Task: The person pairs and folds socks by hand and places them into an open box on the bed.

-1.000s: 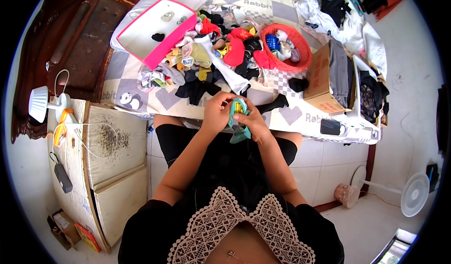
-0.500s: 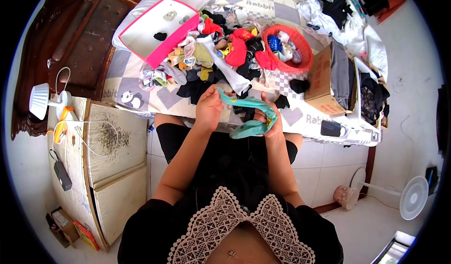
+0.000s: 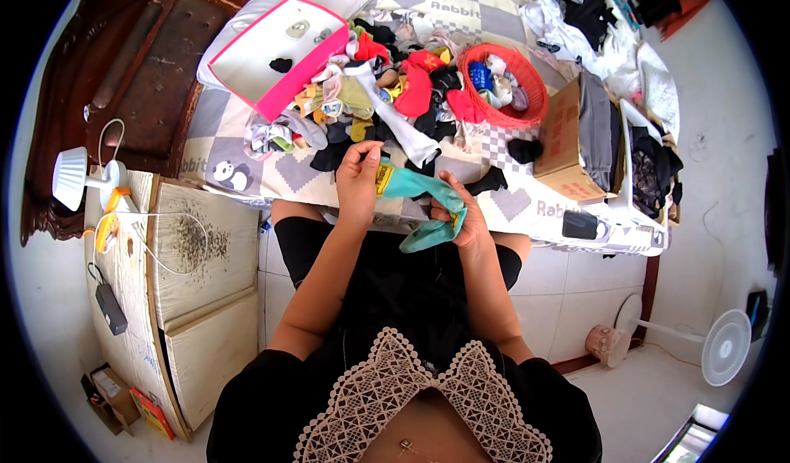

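Turquoise socks (image 3: 409,185) with a yellow patch stretch between my two hands, above the near edge of the bed; whether it is one sock or a pair I cannot tell. My left hand (image 3: 359,185) is closed on the end with the yellow patch. Around the middle, the fingers of my right hand (image 3: 463,214) are wrapped, and the other end hangs below them. Just beyond my hands lies a heap of mixed socks (image 3: 411,84), with a long white sock (image 3: 393,117) on top. A black sock (image 3: 491,181) lies close to my right hand.
A pink-edged white box (image 3: 276,55) sits left of the heap, holding a few small items. Right of it is a red basket (image 3: 527,93) with rolled socks inside. Farther right stand a cardboard box (image 3: 568,146) with dark cloth and piled clothes (image 3: 576,27). A cabinet (image 3: 206,249) is at left.
My left hand has turned, and the yellow patch now shows beside it. The turquoise socks sag less at the left end. My right hand has shifted slightly left.
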Action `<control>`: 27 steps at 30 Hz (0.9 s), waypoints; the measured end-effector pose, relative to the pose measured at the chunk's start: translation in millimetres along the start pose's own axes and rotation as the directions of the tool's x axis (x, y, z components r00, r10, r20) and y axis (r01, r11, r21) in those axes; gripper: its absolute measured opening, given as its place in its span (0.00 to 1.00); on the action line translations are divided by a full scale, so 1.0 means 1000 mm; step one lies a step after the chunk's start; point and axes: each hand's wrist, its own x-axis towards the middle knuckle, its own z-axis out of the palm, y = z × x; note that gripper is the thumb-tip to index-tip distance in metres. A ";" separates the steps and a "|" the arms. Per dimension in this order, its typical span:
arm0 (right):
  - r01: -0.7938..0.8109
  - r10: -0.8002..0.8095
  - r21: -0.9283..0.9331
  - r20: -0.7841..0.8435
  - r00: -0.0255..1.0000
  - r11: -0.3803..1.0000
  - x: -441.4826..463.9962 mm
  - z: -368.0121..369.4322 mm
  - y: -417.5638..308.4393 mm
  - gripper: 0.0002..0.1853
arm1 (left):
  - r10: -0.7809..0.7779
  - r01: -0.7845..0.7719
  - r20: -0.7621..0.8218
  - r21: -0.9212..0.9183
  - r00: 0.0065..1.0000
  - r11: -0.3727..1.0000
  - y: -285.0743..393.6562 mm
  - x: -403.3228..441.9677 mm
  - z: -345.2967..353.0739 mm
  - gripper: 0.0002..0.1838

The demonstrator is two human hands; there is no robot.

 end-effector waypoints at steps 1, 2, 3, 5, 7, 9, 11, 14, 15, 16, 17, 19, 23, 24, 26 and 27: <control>0.014 -0.016 0.060 0.035 0.999 0.998 0.000 -0.002 -0.001 0.08 | -0.024 0.026 0.040 -0.059 0.999 0.998 0.006 -0.002 0.002 0.08; 0.026 -0.034 0.121 0.069 0.997 0.992 0.000 -0.005 -0.002 0.09 | -0.024 0.026 0.041 -0.060 0.999 0.998 0.008 -0.002 0.003 0.08; 0.021 -0.050 0.149 0.192 0.980 0.989 0.002 -0.009 -0.006 0.16 | -0.017 0.022 0.063 -0.078 0.998 0.997 0.010 -0.002 0.003 0.08; 0.075 -0.104 0.193 0.142 0.984 0.978 0.003 -0.017 -0.011 0.17 | -0.010 0.019 0.087 -0.095 0.996 0.995 0.008 0.001 0.000 0.08; 0.131 -0.170 0.287 0.115 0.979 0.949 0.002 -0.019 -0.016 0.20 | 0.103 -0.141 0.215 0.171 0.971 0.975 0.003 0.004 -0.006 0.09; 0.164 -0.213 0.315 0.127 0.969 0.935 0.003 -0.016 -0.015 0.21 | 0.099 -0.209 0.294 0.371 0.951 0.905 -0.001 0.001 -0.009 0.10; 0.175 -0.274 0.397 0.207 0.939 0.901 0.002 -0.011 -0.015 0.22 | 0.076 -0.284 0.372 0.546 0.925 0.789 -0.003 -0.004 -0.006 0.11; 0.043 -0.269 0.547 0.340 0.901 0.836 0.006 -0.009 -0.015 0.22 | -0.137 -0.291 0.537 0.634 0.832 0.716 -0.014 -0.013 0.004 0.13; 0.043 -0.269 0.547 0.340 0.901 0.836 0.003 -0.003 -0.017 0.22 | -0.140 -0.253 0.516 0.617 0.845 0.745 -0.018 -0.018 0.007 0.16; 0.087 -0.293 0.561 0.288 0.912 0.823 -0.002 0.005 -0.020 0.23 | -0.140 -0.253 0.517 0.617 0.845 0.745 -0.018 -0.020 0.006 0.16; 0.133 -0.317 0.573 0.233 0.919 0.809 -0.006 0.009 -0.023 0.24 | -0.327 -0.032 0.497 0.585 0.804 0.810 -0.019 -0.022 0.006 0.16; 0.211 -0.386 0.553 0.220 0.896 0.806 -0.007 0.006 -0.031 0.25 | -0.483 0.192 0.511 0.520 0.711 0.832 -0.006 -0.024 0.010 0.13; 0.447 -0.526 0.374 0.140 0.839 0.813 -0.020 0.009 -0.037 0.23 | -0.164 0.023 0.398 0.337 0.903 0.941 -0.016 -0.008 -0.004 0.11; 0.545 -0.569 0.238 0.038 0.822 0.804 -0.024 0.012 -0.036 0.22 | -0.160 0.018 0.396 0.337 0.904 0.941 -0.013 -0.005 -0.006 0.11; 0.536 -0.537 0.036 0.083 0.840 0.844 -0.021 0.001 -0.034 0.18 | -0.077 -0.035 0.327 0.324 0.942 0.945 -0.004 0.000 -0.007 0.11; 0.545 -0.557 -0.277 0.041 0.830 0.792 -0.015 -0.005 -0.033 0.18 | -0.078 -0.023 0.314 0.304 0.946 0.952 -0.001 0.001 -0.006 0.11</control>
